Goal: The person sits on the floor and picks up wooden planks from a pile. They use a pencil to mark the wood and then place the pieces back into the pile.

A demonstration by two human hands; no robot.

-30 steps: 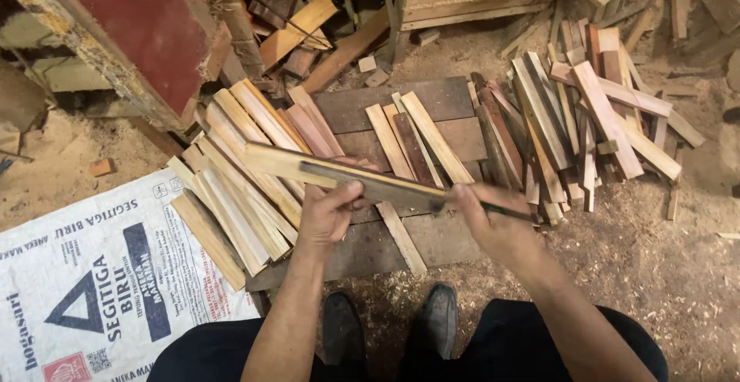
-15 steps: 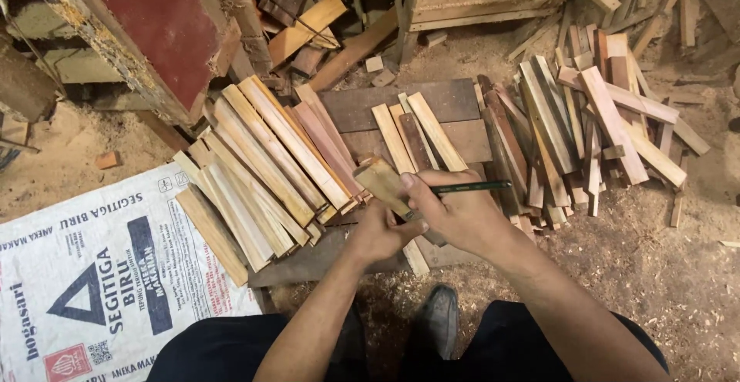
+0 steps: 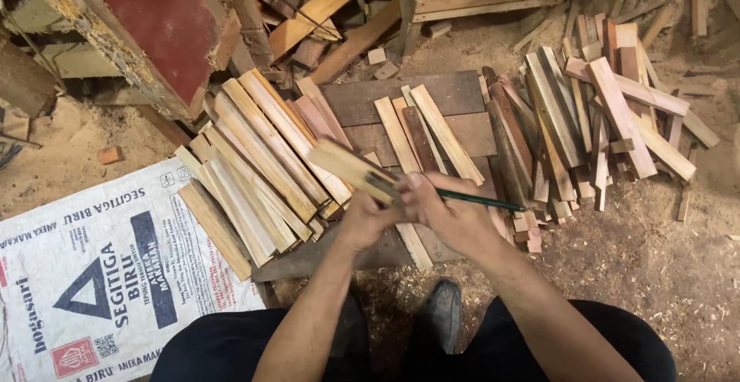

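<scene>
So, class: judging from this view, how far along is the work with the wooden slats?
Done, it seems: a neat stack of pale slats lies left of the hands, beside a printed sack. In hand: the left hand holds one slat while the right hand grips a green pencil. Left: a loose, mixed heap of slats on the right looks unsorted, so much likely remains.

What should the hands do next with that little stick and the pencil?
Probably lay the pencil tip on the wood strip and draw the mark. The left hand has a grip on the strip's near end, lifted above the pile of strips, and the right hand holds the pencil beside it, its tip pointing away from the strip.
</scene>
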